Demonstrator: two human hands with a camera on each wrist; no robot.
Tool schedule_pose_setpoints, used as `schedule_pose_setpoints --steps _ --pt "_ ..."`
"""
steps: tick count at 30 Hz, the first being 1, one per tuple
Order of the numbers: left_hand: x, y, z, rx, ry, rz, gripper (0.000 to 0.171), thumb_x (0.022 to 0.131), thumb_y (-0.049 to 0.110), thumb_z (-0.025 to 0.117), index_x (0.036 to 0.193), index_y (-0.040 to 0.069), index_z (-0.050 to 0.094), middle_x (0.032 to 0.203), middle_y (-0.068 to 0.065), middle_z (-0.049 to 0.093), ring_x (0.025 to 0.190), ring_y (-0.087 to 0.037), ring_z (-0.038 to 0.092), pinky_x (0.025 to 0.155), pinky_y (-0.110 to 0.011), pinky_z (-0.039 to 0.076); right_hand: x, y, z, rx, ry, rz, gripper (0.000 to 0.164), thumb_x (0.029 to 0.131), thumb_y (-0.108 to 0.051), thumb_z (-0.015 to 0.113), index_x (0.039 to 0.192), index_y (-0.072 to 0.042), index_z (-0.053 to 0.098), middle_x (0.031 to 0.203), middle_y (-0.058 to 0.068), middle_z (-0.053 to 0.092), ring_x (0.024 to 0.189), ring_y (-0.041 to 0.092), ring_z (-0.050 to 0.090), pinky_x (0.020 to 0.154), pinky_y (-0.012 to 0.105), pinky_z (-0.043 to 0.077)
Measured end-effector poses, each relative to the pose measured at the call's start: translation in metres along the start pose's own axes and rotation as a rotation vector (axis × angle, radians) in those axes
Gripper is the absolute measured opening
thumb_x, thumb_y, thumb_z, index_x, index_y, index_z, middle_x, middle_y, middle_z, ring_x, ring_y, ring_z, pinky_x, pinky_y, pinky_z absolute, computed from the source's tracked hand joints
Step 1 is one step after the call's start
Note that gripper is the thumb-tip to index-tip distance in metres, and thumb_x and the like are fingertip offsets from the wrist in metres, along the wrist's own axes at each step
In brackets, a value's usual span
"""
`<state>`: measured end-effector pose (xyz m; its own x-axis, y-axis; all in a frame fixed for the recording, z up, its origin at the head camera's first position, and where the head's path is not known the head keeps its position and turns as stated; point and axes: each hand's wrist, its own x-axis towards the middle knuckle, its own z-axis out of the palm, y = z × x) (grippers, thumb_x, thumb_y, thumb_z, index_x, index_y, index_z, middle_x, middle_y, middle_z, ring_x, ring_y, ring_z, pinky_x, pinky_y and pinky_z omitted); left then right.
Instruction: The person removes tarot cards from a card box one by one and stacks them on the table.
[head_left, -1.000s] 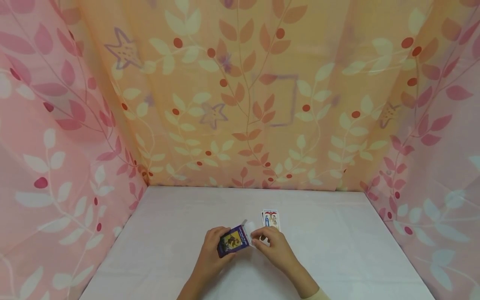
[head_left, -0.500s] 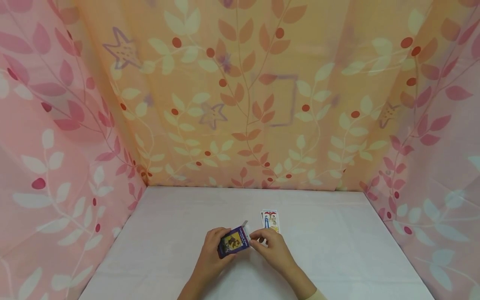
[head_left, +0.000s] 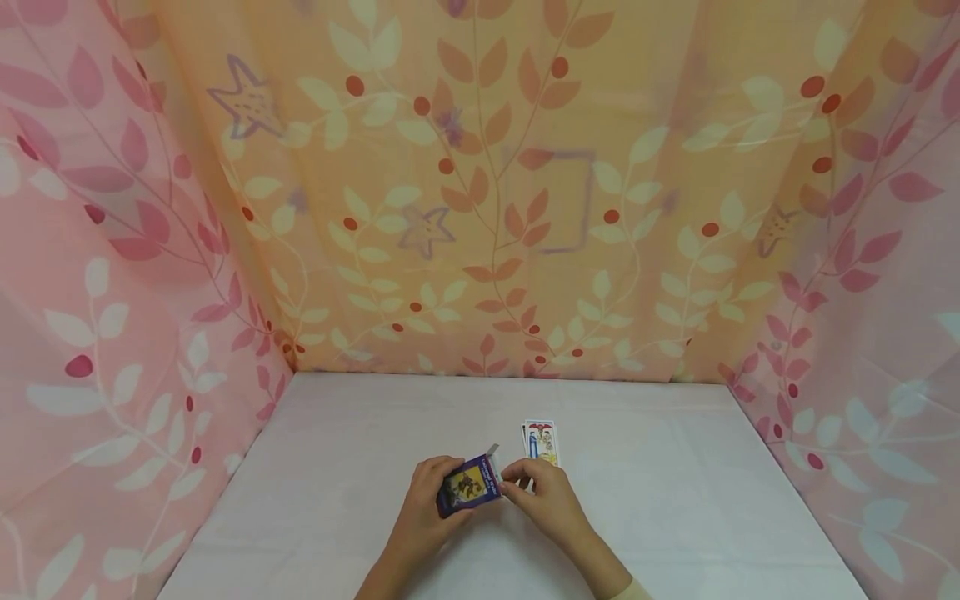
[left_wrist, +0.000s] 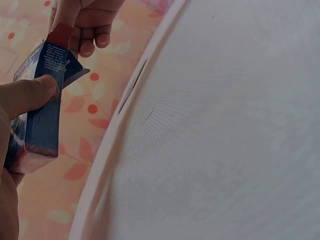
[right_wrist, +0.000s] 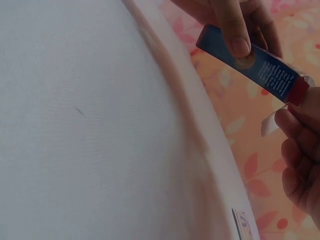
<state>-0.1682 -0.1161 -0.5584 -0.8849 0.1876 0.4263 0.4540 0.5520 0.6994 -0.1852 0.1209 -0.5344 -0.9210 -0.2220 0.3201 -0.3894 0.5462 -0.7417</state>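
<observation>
My left hand (head_left: pixel 431 502) grips a small dark blue and purple card box (head_left: pixel 469 485) with a yellow picture on its front, tilted over the table. Its thumb (left_wrist: pixel 42 87) presses the narrow side, which bears small white print. At the box's raised end a red-edged side flap (right_wrist: pixel 299 91) and a lid flap (right_wrist: pixel 270 125), pale inside, stand open. My right hand (head_left: pixel 551 500) has its thumb and index finger pinched at that open end, with the other fingers curled; the fingertips are partly hidden by the box. Beyond the right hand lie a few picture cards (head_left: pixel 542 440), overlapping.
A white cloth covers the table (head_left: pixel 337 467). An orange leaf-patterned curtain (head_left: pixel 480 250) hangs along the back edge. Pink patterned curtains (head_left: pixel 90 333) close off both sides.
The right hand has shifted slightly downward at the box's open end, and less of the white there shows now. The left hand keeps its grip, and the cards on the table lie unmoved.
</observation>
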Motion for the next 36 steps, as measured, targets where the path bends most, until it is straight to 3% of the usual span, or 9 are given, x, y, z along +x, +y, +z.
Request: schedule_pose_setpoints --steps 7,15,20,29,36 --pt "0.0006 0.0003 0.0000 0.009 0.007 0.005 0.079 0.070 0.020 0.096 0.140 0.019 0.058 0.137 0.011 0.053 0.128 -0.009 0.046 0.108 -0.040 0.048 0.0004 -0.0001 -0.0004 -0.010 -0.009 0.016 0.008 0.089 -0.026 0.081 0.094 -0.024 0.075 0.082 -0.017 0.065 0.075 0.002 0.056 0.068 0.023 0.051" --pt "-0.0010 -0.0044 0.0015 0.043 0.024 0.028 0.081 0.070 0.023 0.096 0.141 0.027 0.055 0.136 0.012 0.053 0.127 -0.008 0.046 0.107 -0.036 0.049 -0.0004 0.0000 -0.0012 -0.027 -0.002 0.026 0.008 0.088 -0.024 0.081 0.095 -0.024 0.076 0.081 -0.017 0.064 0.074 0.001 0.055 0.067 0.021 0.050" --pt "-0.0003 -0.0062 0.0015 0.043 0.038 0.047 0.082 0.070 0.023 0.096 0.141 0.025 0.055 0.136 0.011 0.053 0.126 -0.009 0.046 0.105 -0.036 0.049 0.0004 0.0002 -0.0026 -0.034 0.041 -0.013 0.010 0.087 -0.019 0.082 0.093 -0.023 0.075 0.081 -0.016 0.065 0.073 0.001 0.056 0.064 0.021 0.050" --pt "0.0013 -0.0061 0.0007 0.030 0.058 0.051 0.080 0.068 0.020 0.097 0.138 0.022 0.058 0.135 0.012 0.054 0.126 -0.007 0.046 0.105 -0.039 0.050 0.0020 -0.0026 -0.0071 -0.009 0.024 0.059 0.011 0.088 -0.018 0.080 0.092 -0.025 0.073 0.078 -0.017 0.063 0.071 0.002 0.055 0.065 0.021 0.050" --pt "0.0014 -0.0051 0.0005 0.031 0.062 0.055 0.079 0.069 0.020 0.097 0.138 0.021 0.058 0.135 0.011 0.054 0.126 -0.008 0.046 0.105 -0.038 0.051 0.0023 -0.0011 -0.0087 0.042 0.034 0.050 0.011 0.089 -0.015 0.079 0.093 -0.023 0.072 0.076 -0.016 0.065 0.068 0.003 0.055 0.061 0.021 0.049"
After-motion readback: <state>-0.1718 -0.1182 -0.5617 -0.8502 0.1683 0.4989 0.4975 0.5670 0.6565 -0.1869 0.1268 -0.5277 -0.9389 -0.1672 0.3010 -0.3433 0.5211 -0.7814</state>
